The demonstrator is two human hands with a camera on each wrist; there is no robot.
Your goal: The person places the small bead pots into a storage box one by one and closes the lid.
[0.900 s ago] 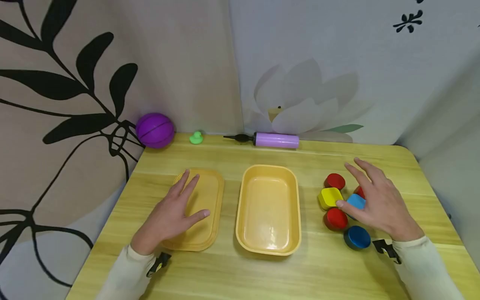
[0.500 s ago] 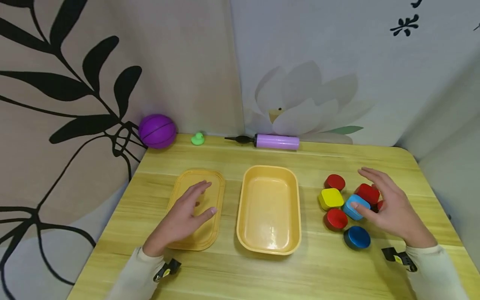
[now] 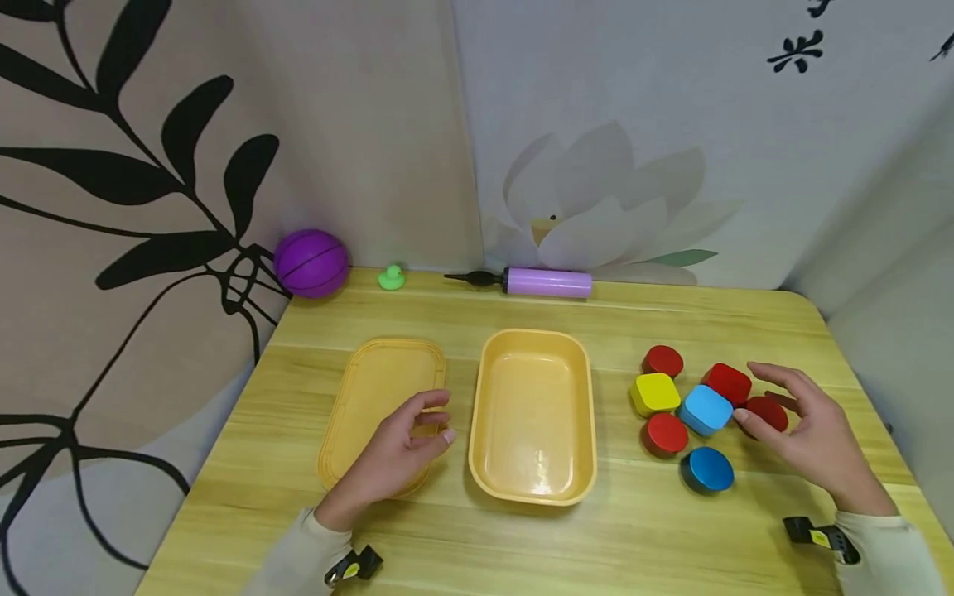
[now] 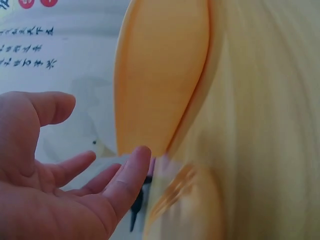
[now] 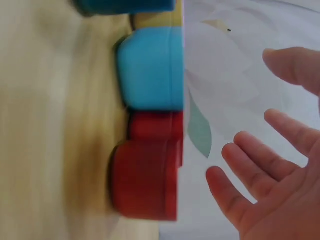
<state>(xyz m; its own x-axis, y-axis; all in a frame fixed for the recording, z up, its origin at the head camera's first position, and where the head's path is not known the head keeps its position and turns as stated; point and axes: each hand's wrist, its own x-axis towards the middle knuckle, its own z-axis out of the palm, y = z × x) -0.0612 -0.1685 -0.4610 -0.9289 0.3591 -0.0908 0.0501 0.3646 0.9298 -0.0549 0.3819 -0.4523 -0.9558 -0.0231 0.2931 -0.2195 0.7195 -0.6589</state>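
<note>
Left hand point(image 3: 397, 454) empty, loosely spread above lid point(image 3: 373, 381); right hand point(image 3: 818, 434) likewise, near rightmost red block point(image 3: 768, 409).

Left hand point(image 3: 398, 455) shifted toward right edge of lid point(image 3: 380, 381); right hand point(image 3: 820, 434) drawn rightward, square red block point(image 3: 727, 383) uncovered.

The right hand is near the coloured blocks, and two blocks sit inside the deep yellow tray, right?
Not quite: the right hand is near the coloured blocks, but the head view shows them all on the table, none inside the deep yellow tray.
</note>
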